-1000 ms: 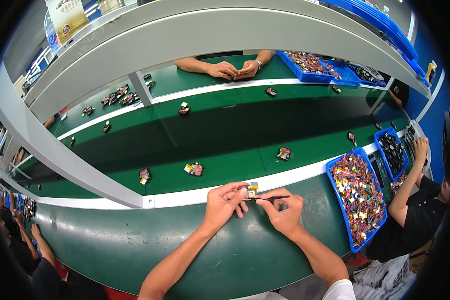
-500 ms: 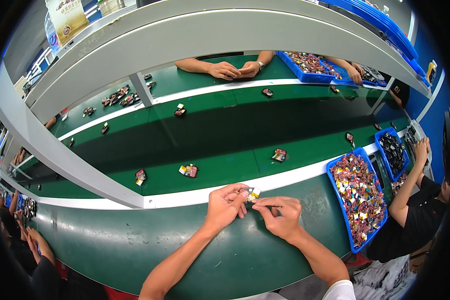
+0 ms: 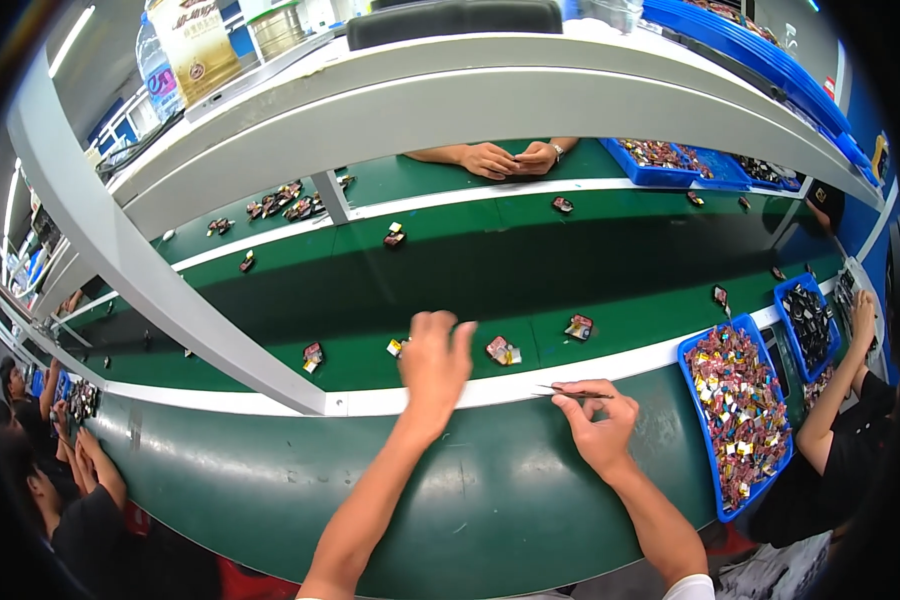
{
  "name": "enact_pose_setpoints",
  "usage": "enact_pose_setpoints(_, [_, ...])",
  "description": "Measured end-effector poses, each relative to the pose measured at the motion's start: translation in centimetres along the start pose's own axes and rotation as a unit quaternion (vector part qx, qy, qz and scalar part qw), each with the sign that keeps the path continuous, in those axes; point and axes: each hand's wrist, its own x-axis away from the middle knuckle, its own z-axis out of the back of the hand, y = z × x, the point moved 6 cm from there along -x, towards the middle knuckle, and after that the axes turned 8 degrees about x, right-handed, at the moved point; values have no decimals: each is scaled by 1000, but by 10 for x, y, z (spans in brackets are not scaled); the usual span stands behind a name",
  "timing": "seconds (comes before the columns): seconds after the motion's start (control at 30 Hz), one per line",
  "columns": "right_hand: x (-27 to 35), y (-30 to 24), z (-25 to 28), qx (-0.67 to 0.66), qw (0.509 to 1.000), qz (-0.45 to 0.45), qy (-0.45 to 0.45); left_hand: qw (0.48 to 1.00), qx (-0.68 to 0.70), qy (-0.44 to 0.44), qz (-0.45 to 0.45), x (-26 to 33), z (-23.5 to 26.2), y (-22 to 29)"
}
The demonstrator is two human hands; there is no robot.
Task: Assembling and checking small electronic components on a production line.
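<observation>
My left hand (image 3: pixel 434 368) is open and empty above the near strip of the green belt, its thumb apart from the fingers. Just right of it lies a small dark-and-reddish electronic part (image 3: pixel 503 350) with a white-and-yellow piece. A similar part (image 3: pixel 395 347) is partly covered by my left hand. My right hand (image 3: pixel 603 425) pinches a pair of thin dark tweezers (image 3: pixel 580 393), tips pointing left, over the near edge of the green worktop (image 3: pixel 530 480).
More such parts, one at the left (image 3: pixel 313 356) and another at the right (image 3: pixel 579 326), lie along the belt. A blue tray (image 3: pixel 708 440) heaped with parts stands to my right. A grey upright (image 3: pixel 180 260) crosses the left side. Co-workers sit at both sides and opposite.
My left hand has let go of the small electronic part, which now lies on the belt, and has moved forward and left. My right hand has drawn away with the tweezers. The view has shifted.
</observation>
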Motion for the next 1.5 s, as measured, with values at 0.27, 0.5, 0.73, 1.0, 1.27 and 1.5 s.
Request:
enact_pose_setpoints(0.27, [0,-5,-3,-10,1000,-8,-24,966,-105,-91,220,23,57,-74])
enact_pose_setpoints(0.5, [1,0,0,-26,999,-20,-20,969,-64,-46,235,7,48,-90])
enact_pose_setpoints(0.73, [1,3,0,-16,999,-20,-30,980,-90,15,177,3,33,-97])
enact_pose_setpoints(1.0, [1,15,4,-64,994,-71,-50,942,189,-29,277,8,11,-57])
enact_pose_setpoints(1.27, [6,26,2,-206,964,-159,-61,878,327,-234,261,47,-26,25])
enact_pose_setpoints(1.5, [6,20,3,-180,970,-150,-61,903,289,-262,182,57,-32,50])
